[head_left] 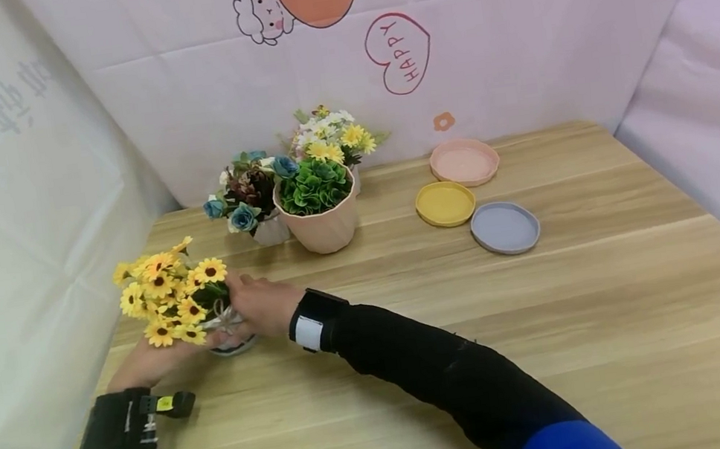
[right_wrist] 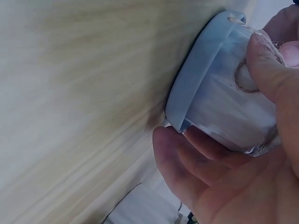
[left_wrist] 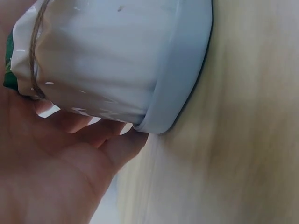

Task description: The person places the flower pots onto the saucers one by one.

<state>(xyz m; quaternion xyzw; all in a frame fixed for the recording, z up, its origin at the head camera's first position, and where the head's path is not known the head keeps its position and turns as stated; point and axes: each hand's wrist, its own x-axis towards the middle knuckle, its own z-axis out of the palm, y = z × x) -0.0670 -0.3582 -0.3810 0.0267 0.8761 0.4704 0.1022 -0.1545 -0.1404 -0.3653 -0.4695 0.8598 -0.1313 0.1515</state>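
At the left of the table, a pot of yellow daisy-like flowers (head_left: 166, 289) is between both hands. Its pale wrapping (left_wrist: 103, 56) is tied with twine, and its base sits in a light blue-grey saucer (left_wrist: 180, 70) close over the wood. My left hand (head_left: 157, 360) holds the pot from the left, fingers curved along its side, with a fingertip at the saucer's rim. On the other side my right hand (head_left: 263, 305) grips it, the thumb (right_wrist: 264, 65) over the wrapping by the twine and the fingertips reaching the saucer. The flowers partly hide the left fingers in the head view.
A pink pot with green leaves (head_left: 320, 214) stands behind, beside a pot with blue roses (head_left: 241, 201) and one with white and yellow flowers (head_left: 339, 137). Pink (head_left: 463, 161), yellow (head_left: 445, 204) and grey-blue (head_left: 505, 227) saucers lie further right on the wooden table (head_left: 584, 347). White cloth hangs around.
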